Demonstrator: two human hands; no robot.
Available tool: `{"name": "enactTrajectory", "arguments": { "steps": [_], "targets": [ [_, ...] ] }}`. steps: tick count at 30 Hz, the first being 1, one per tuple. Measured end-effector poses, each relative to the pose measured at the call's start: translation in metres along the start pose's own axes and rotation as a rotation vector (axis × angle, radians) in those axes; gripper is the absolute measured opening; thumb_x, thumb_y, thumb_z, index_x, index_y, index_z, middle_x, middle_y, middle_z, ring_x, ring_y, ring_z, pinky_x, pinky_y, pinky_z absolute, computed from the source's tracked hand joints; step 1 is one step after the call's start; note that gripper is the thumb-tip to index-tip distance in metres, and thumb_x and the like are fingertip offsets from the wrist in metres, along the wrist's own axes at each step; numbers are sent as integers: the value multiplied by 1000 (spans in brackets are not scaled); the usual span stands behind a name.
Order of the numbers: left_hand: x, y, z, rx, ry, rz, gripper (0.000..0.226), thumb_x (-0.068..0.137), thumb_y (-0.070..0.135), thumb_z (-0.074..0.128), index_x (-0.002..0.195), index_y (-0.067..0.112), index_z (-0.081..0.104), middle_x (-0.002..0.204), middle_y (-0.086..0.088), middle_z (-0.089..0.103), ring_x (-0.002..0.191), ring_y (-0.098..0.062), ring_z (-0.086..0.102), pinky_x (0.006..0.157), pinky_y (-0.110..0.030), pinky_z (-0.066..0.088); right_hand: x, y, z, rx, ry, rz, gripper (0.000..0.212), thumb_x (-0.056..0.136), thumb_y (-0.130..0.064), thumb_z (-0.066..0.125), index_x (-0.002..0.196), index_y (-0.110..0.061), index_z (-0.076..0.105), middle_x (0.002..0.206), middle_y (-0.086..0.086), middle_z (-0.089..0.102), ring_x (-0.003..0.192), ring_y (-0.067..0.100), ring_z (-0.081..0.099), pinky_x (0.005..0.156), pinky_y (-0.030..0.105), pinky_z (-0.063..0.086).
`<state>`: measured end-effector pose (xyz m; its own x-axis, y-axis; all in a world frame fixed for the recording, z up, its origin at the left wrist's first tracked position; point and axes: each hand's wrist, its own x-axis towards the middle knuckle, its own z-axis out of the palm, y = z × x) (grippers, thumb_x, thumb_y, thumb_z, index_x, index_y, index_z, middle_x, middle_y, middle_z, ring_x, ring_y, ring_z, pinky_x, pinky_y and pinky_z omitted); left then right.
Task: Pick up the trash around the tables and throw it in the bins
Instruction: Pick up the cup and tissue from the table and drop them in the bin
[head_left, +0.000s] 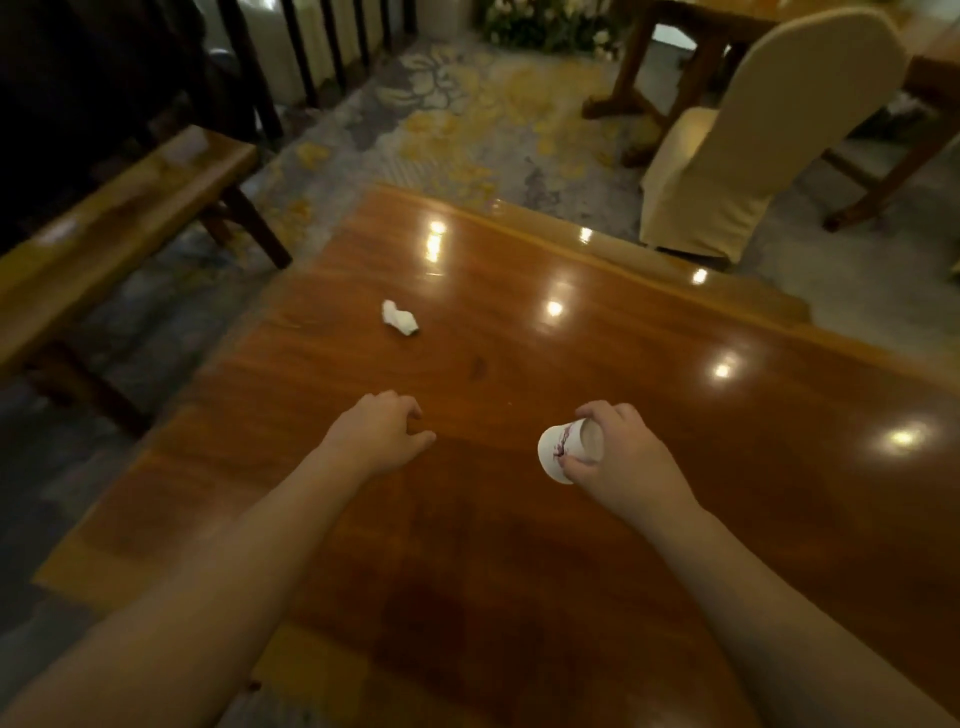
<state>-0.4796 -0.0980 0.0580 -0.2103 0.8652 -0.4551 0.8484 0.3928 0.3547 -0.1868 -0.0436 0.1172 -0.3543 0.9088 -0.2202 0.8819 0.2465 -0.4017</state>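
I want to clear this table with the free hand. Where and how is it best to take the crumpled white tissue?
Probably pinch the crumpled tissue across its raised middle, coming from above. It lies loose and alone on the wooden table, so nothing blocks a top approach. The left hand is empty and nearer to it; the right hand already holds the paper cup.

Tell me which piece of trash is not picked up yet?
The crumpled white tissue, lying alone on the table. The paper cup is already in the right hand.
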Motion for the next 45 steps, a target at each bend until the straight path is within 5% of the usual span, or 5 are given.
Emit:
{"name": "enactTrajectory", "arguments": {
  "steps": [10, 20, 31, 41, 45],
  "targets": [
    [83, -56, -50, 236, 327, 91, 53, 90, 45, 58, 137, 21, 49, 136, -6, 52, 124, -27, 48, 95, -47, 50, 57, -96, 29, -25, -5, -96, 54, 81, -41, 74, 129, -31, 51, 125, -5, 48, 103, 21, 59, 74, 28, 46],
    [169, -38, -33, 411, 205, 179, 84, 86, 4, 63, 155, 26, 19, 164, -5, 16, 147, -34, 19, 110, -55, 33, 89, -92, 37, -76, 30, -109, 54, 81, -38, 74, 129, -31, 50, 123, -4, 48, 102, 22, 57, 75, 31, 49],
    [154, -31, -45, 344, 275, 136, 25, 94, 7, 55, 116, 16, 60, 110, -7, 66, 103, -28, 57, 81, -40, 52, 72, -85, 35, -22, 40, -118, 53, 80, -33, 75, 128, -28, 53, 121, -4, 49, 102, 22, 57, 76, 30, 45],
    [26, -5, -64, 54, 325, 143, 11, 93, 25, 62, 101, 17, 65, 87, -1, 67, 75, -18, 62, 68, -35, 54, 18, -77, 11, -8, 84, -232, 51, 82, -33, 75, 128, -26, 53, 123, -3, 50, 104, 22, 57, 80, 33, 51],
    [-31, 9, -50, 37, 399, 142, 11, 89, 41, 65, 87, 32, 58, 74, 12, 60, 64, -7, 57, 51, -25, 42, -21, -59, -8, 0, 120, -286, 51, 81, -36, 75, 127, -28, 55, 123, -5, 53, 107, 20, 53, 83, 36, 51]
  ]
}}
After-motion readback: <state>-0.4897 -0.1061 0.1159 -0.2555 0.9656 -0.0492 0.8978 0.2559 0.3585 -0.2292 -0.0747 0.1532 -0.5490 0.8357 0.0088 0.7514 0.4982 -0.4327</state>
